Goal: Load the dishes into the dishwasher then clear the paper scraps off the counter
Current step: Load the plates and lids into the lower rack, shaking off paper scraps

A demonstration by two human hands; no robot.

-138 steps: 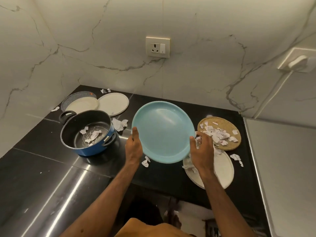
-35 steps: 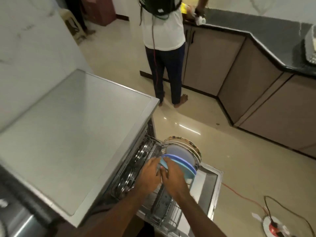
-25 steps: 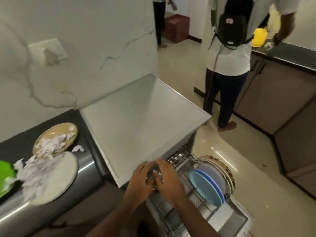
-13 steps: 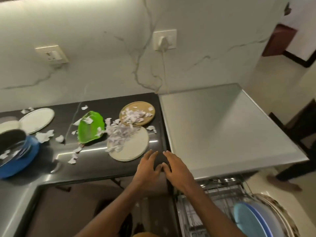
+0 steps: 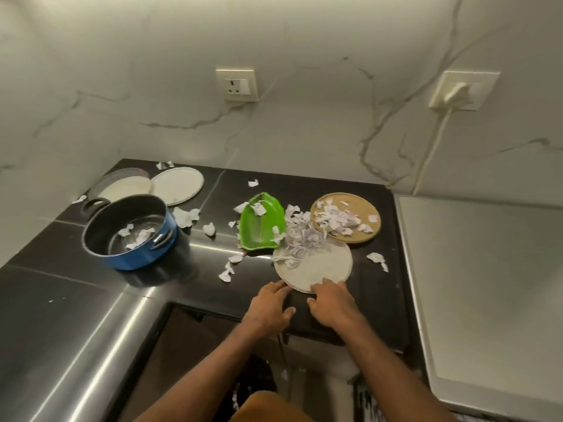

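Observation:
A white plate (image 5: pixel 323 268) lies near the front of the black counter (image 5: pixel 45 287), with a heap of paper scraps (image 5: pixel 300 239) on its far side. My left hand (image 5: pixel 269 304) is open, its fingertips at the plate's left front rim. My right hand (image 5: pixel 332 301) is open too, fingertips resting on the plate's front rim. Behind the plate lie a green leaf-shaped dish (image 5: pixel 262 222) and a tan round plate (image 5: pixel 362 233) covered with scraps. A blue pot (image 5: pixel 131 231) holding scraps stands at the left. Two pale plates (image 5: pixel 178 185) lie at the back left.
Loose scraps (image 5: pixel 227 271) are scattered across the counter. The grey dishwasher top (image 5: pixel 487 284) adjoins the counter on the right. Two wall sockets (image 5: pixel 237 85) sit on the marble wall, one with a white plug and cord (image 5: pixel 451 94). The counter turns a corner at the left front.
The light blue plate went from the counter into the dishwasher rack. My view then swung back to the counter, and both empty hands moved forward to the white plate's front rim.

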